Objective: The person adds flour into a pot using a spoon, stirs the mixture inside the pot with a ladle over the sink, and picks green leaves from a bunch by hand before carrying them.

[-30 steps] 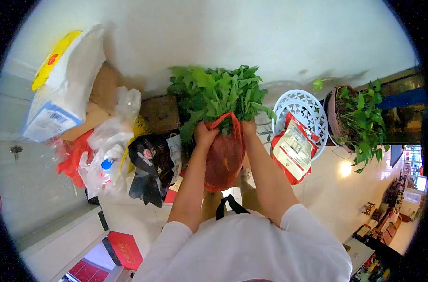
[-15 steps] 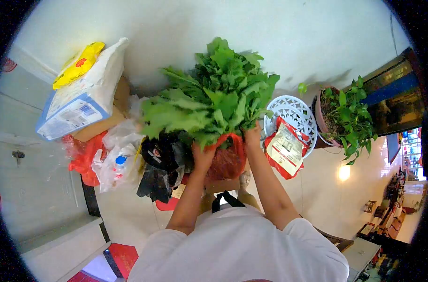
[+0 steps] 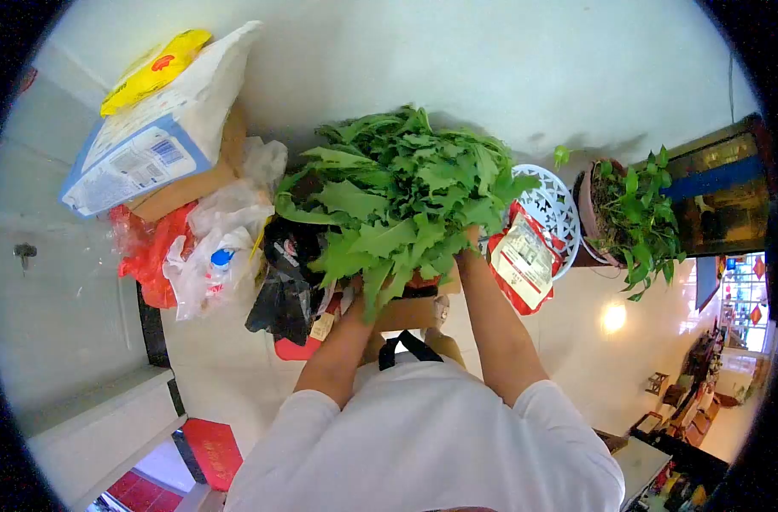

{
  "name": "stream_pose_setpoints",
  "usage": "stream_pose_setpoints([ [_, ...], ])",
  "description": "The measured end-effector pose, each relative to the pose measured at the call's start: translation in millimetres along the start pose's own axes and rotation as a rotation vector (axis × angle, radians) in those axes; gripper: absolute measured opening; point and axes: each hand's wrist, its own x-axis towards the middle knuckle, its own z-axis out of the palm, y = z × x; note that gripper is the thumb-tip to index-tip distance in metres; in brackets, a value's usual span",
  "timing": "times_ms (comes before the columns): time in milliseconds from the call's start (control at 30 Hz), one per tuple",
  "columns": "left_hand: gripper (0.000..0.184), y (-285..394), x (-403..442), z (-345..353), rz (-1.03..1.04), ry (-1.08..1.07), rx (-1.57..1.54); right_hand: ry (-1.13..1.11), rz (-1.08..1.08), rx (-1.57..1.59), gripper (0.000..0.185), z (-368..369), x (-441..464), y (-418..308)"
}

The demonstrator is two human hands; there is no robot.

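Observation:
A big bunch of leafy greens [image 3: 397, 188] with jagged edges fills the middle of the head view and leans over both hands. Beneath it a sliver of the red plastic bag [image 3: 419, 280] shows; the rest of the bag is covered. My left hand [image 3: 355, 290] is under the front leaves at the left of the bag, fingers hidden. On the other side, my right hand [image 3: 472, 241] touches the right edge of the greens, and its fingers disappear behind the foliage. What either hand grips is out of sight. Close to the left hand lies a black plastic bag [image 3: 282, 294].
To the left are a cardboard box [image 3: 188, 192], a white-and-blue package [image 3: 137, 166], a yellow packet [image 3: 157, 72] and crumpled plastic bags [image 3: 222, 247]. At right stand a white lattice stool [image 3: 555, 205] bearing a red packet [image 3: 524, 260], and a potted plant [image 3: 632, 213]. A wall rises behind.
The greens have dropped lower and toward me, spreading over the red bag, which was plainly visible before. My left hand has shifted slightly down and left; the camera view has tilted a little.

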Motion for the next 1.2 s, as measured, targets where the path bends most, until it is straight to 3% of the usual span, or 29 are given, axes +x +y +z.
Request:
stream_pose_setpoints([
  [100, 0.039, -1.2, -1.2, -2.4, -0.016, -0.01, 0.065, -0.108, -0.012, -0.287, 0.032, 21.7, -8.0, -13.3],
  [133, 0.039, -1.5, -1.3, -2.6, -0.022, -0.017, 0.094, -0.024, 0.13, -0.139, 0.033, 32.1, -17.2, -21.8],
  [167, 0.04, -2.6, -1.2, -3.5, -0.025, -0.022, 0.117, -0.026, 0.133, -0.142, 0.033, 17.0, -7.8, -13.1],
  [233, 0.041, -5.4, 0.0, -8.2, -0.035, -0.039, 0.173, -0.025, -0.068, -1.305, 0.04, -33.5, 26.1, 9.8],
  [267, 0.041, -5.3, 1.7, -9.4, -0.041, -0.046, 0.208, -0.006, -0.168, -1.31, 0.038, -20.4, 17.7, 8.8],
  [367, 0.042, -4.9, 7.7, -10.4, -0.052, -0.079, 0.324, 0.004, -0.171, -1.238, 0.034, 61.6, -25.1, -24.0],
  [500, 0.043, -4.1, 13.2, -5.8, -0.064, -0.118, 0.442, 0.039, -0.17, -1.252, 0.025, -18.0, 20.5, 14.2],
  [633, 0.045, -3.1, 18.9, 1.6, -0.069, -0.156, 0.534, 0.1, -0.143, -1.26, 0.022, -3.1, 9.7, -1.1],
  [667, 0.045, -3.9, 19.9, 0.6, -0.067, -0.166, 0.554, 0.065, -0.074, -0.988, 0.023, -6.8, 10.9, 0.4],
  [767, 0.046, -7.2, 21.9, -8.6, -0.059, -0.21, 0.597, 0.064, 0.013, -1.21, 0.031, 32.6, -21.1, -19.2],
  [800, 0.047, -11.5, 21.9, -15.4, -0.056, -0.229, 0.606, 0.111, 0.069, -0.844, 0.035, 32.9, -20.0, -16.1],
  [900, 0.048, -18.7, 18.6, -25.3, -0.045, -0.274, 0.649, 0.121, 0.25, -0.256, 0.045, 22.7, -17.1, -15.0],
  [933, 0.048, -21.1, 16.1, -27.7, -0.041, -0.289, 0.663, 0.052, 0.13, -0.8, 0.047, 20.5, -14.1, -10.9],
  [1000, 0.049, -26.5, 11.0, -30.7, -0.031, -0.311, 0.695, -0.014, -0.022, -1.409, 0.053, 53.7, -34.9, -32.0],
  [1133, 0.051, -38.6, -1.4, -33.9, 0.004, -0.35, 0.74, 0.028, -0.039, -1.479, 0.053, 58.5, -36.8, -30.8],
  [1200, 0.051, -44.3, -9.1, -33.2, 0.03, -0.361, 0.761, -0.109, -0.157, -1.289, 0.05, 48.3, -37.9, -26.0],
])
